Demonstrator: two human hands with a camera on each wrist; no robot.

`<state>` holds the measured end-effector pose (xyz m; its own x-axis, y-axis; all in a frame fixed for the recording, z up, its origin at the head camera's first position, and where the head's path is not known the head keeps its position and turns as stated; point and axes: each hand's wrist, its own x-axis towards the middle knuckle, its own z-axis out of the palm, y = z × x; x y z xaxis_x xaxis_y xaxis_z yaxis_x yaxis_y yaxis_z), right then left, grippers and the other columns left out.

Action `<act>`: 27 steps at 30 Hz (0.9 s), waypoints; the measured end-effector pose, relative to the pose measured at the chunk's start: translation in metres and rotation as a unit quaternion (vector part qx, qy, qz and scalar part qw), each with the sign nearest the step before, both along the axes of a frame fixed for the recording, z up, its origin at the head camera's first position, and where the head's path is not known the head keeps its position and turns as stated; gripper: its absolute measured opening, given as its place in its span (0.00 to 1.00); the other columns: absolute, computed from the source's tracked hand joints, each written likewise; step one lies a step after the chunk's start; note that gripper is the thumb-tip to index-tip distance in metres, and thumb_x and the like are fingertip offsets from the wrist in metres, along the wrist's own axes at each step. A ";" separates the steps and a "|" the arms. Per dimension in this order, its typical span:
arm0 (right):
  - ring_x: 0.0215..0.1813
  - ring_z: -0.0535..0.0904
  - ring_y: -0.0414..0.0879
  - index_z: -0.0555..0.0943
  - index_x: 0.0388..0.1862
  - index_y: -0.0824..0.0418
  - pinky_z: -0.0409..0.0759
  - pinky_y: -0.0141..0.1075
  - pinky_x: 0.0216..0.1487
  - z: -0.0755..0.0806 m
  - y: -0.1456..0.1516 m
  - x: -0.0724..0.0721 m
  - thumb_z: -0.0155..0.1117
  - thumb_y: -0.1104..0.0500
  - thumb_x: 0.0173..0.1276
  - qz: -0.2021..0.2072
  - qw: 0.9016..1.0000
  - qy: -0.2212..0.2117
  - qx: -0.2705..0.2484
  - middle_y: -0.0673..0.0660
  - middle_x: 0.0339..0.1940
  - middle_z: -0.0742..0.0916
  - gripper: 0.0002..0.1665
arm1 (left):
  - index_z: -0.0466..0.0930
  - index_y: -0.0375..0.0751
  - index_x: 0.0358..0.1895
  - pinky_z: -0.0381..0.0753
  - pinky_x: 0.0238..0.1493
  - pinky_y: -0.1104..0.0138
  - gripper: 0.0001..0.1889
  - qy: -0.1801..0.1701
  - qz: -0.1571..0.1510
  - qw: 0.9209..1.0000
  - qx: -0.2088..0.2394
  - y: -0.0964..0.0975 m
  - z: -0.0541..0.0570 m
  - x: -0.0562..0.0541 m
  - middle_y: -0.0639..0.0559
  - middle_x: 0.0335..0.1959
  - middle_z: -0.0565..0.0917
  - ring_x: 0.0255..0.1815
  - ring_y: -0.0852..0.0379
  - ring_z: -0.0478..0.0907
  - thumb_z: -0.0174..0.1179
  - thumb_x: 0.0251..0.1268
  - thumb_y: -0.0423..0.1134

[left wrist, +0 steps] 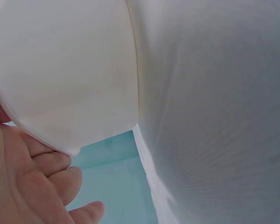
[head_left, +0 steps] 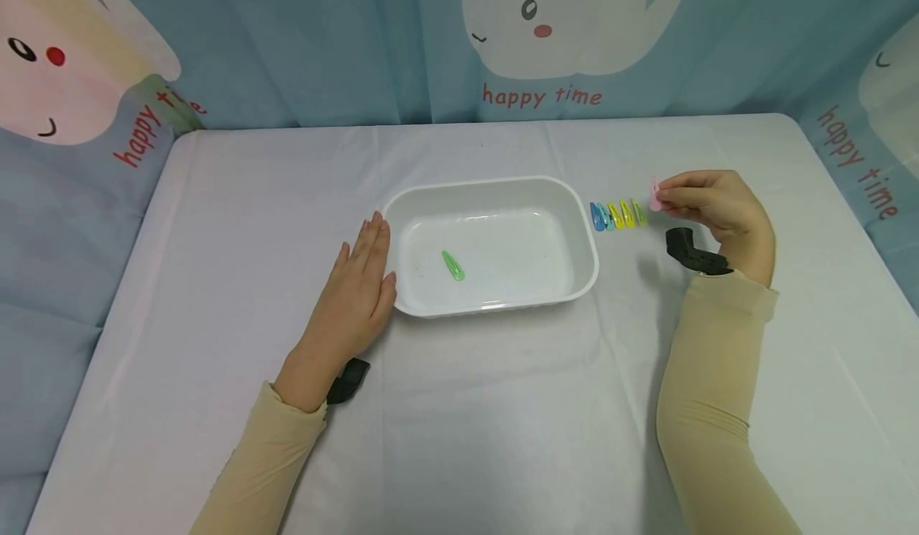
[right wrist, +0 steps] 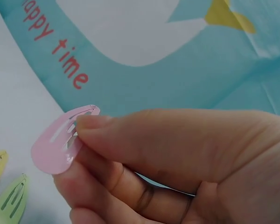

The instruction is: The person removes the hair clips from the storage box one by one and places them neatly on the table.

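Observation:
Between thumb and fingers my right hand (head_left: 711, 200) pinches a pink snap hair clip (right wrist: 56, 144), held at the right end of a row of clips. That row runs from blue clips (head_left: 597, 216) through yellow clips (head_left: 621, 214) to a green clip (head_left: 639, 212). With straight fingers my left hand (head_left: 352, 288) rests against the left rim of a white plastic tray (head_left: 495, 306). A single green hair clip (head_left: 453, 265) lies inside the tray, left of its middle. In the left wrist view the fingers touch the tray's outer wall (left wrist: 70, 70).
A white cloth (head_left: 488, 415) covers the table. Blue curtains (head_left: 345, 41) with cartoon prints and red lettering hang behind it and at both sides. Black wrist mounts (head_left: 695, 254) sit on both forearms.

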<state>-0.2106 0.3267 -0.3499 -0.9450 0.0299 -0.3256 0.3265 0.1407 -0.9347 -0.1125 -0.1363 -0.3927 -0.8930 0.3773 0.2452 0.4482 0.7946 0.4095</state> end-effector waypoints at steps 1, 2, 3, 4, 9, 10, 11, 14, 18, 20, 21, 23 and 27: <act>0.29 0.82 0.40 0.87 0.25 0.58 0.80 0.28 0.34 -0.001 0.000 -0.001 0.66 0.67 0.61 0.001 1.000 0.000 0.007 0.49 0.27 0.86 0.08 | 0.47 0.28 0.73 0.48 0.68 0.44 0.30 0.000 0.000 1.000 0.000 0.000 0.000 0.000 0.40 0.75 0.48 0.75 0.48 0.44 0.40 0.72 0.39; 0.29 0.82 0.39 0.87 0.25 0.57 0.80 0.28 0.34 -0.001 0.000 -0.001 0.65 0.67 0.61 0.002 1.000 -0.001 0.015 0.49 0.27 0.86 0.09 | 0.47 0.28 0.73 0.48 0.68 0.44 0.30 0.000 0.000 1.000 0.000 0.000 0.000 0.000 0.40 0.75 0.48 0.75 0.48 0.44 0.40 0.72 0.39; 0.29 0.82 0.39 0.87 0.24 0.56 0.80 0.28 0.34 -0.002 -0.001 -0.002 0.65 0.67 0.61 0.006 1.000 0.000 0.022 0.48 0.27 0.86 0.10 | 0.47 0.29 0.73 0.48 0.68 0.44 0.30 -0.001 -0.001 1.000 0.000 0.000 0.000 0.000 0.40 0.75 0.48 0.75 0.48 0.44 0.40 0.72 0.39; 0.29 0.82 0.39 0.87 0.24 0.55 0.80 0.28 0.34 -0.003 -0.001 -0.002 0.65 0.67 0.62 0.009 1.000 0.000 0.030 0.48 0.26 0.86 0.10 | 0.47 0.29 0.73 0.48 0.68 0.44 0.30 -0.001 0.000 1.000 0.000 0.000 0.000 0.000 0.40 0.75 0.48 0.75 0.48 0.44 0.40 0.72 0.39; 0.29 0.81 0.36 0.87 0.23 0.52 0.80 0.27 0.34 -0.007 0.000 -0.003 0.64 0.66 0.63 0.016 0.998 -0.004 0.059 0.45 0.26 0.86 0.13 | 0.47 0.28 0.73 0.48 0.68 0.44 0.31 -0.002 0.000 1.000 0.000 0.000 0.000 0.000 0.40 0.75 0.48 0.75 0.48 0.44 0.40 0.72 0.39; 0.29 0.81 0.36 0.87 0.23 0.51 0.80 0.26 0.34 -0.007 0.000 -0.003 0.64 0.66 0.63 0.016 0.998 -0.006 0.068 0.44 0.26 0.86 0.13 | 0.47 0.28 0.73 0.48 0.68 0.45 0.31 -0.002 0.000 1.000 0.000 0.000 0.000 0.000 0.40 0.75 0.48 0.75 0.48 0.44 0.40 0.72 0.39; 0.28 0.81 0.35 0.87 0.22 0.50 0.80 0.26 0.34 -0.008 0.000 -0.004 0.64 0.66 0.63 0.017 0.997 -0.008 0.076 0.44 0.26 0.85 0.14 | 0.47 0.28 0.73 0.48 0.68 0.45 0.31 -0.002 0.000 1.000 -0.001 0.000 0.000 0.000 0.40 0.75 0.48 0.75 0.48 0.44 0.40 0.72 0.39; 0.28 0.80 0.34 0.86 0.20 0.47 0.79 0.25 0.34 -0.009 0.001 -0.003 0.63 0.65 0.64 0.018 0.994 -0.014 0.105 0.42 0.25 0.84 0.16 | 0.47 0.28 0.73 0.48 0.68 0.45 0.31 -0.002 -0.001 1.000 -0.001 0.000 0.000 -0.001 0.40 0.75 0.48 0.75 0.47 0.44 0.40 0.72 0.38; 0.26 0.79 0.33 0.85 0.19 0.44 0.78 0.25 0.32 -0.011 0.001 -0.003 0.63 0.64 0.64 0.019 0.990 -0.018 0.136 0.40 0.24 0.83 0.18 | 0.47 0.28 0.73 0.48 0.68 0.44 0.30 -0.002 -0.001 1.000 0.000 0.000 0.000 0.000 0.40 0.75 0.48 0.75 0.47 0.44 0.40 0.72 0.38; 0.26 0.79 0.33 0.85 0.19 0.44 0.78 0.25 0.32 -0.012 0.001 -0.003 0.62 0.63 0.64 0.019 0.989 -0.020 0.144 0.40 0.24 0.83 0.18 | 0.47 0.28 0.73 0.48 0.68 0.44 0.30 -0.002 -0.001 1.000 0.001 0.000 0.000 0.000 0.39 0.75 0.48 0.75 0.47 0.44 0.40 0.72 0.38; 0.26 0.79 0.33 0.85 0.19 0.44 0.78 0.25 0.32 -0.013 0.001 -0.004 0.62 0.63 0.65 0.020 0.988 -0.022 0.149 0.40 0.24 0.83 0.18 | 0.47 0.28 0.73 0.48 0.68 0.44 0.30 -0.003 -0.001 1.000 0.001 0.000 0.001 0.000 0.39 0.75 0.48 0.75 0.47 0.44 0.40 0.72 0.38; 0.26 0.79 0.33 0.84 0.19 0.44 0.78 0.25 0.32 -0.014 0.001 -0.004 0.63 0.62 0.65 0.021 0.987 -0.026 0.158 0.40 0.23 0.83 0.17 | 0.47 0.28 0.73 0.47 0.68 0.44 0.31 -0.005 0.000 1.000 0.001 0.000 0.001 0.000 0.39 0.75 0.48 0.75 0.48 0.44 0.40 0.72 0.39; 0.26 0.78 0.33 0.84 0.19 0.44 0.78 0.26 0.32 -0.017 0.001 -0.006 0.64 0.61 0.64 0.019 0.984 -0.033 0.176 0.40 0.22 0.83 0.16 | 0.47 0.29 0.73 0.48 0.68 0.44 0.31 -0.006 0.001 1.000 0.000 0.000 0.000 0.000 0.40 0.75 0.48 0.75 0.48 0.44 0.40 0.71 0.39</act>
<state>-0.2170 0.3274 -0.3666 -0.9246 0.1168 -0.3627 0.3736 0.4647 -0.8028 -0.1129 -0.1361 -0.3924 -0.8963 0.3763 0.2345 0.4424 0.7950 0.4150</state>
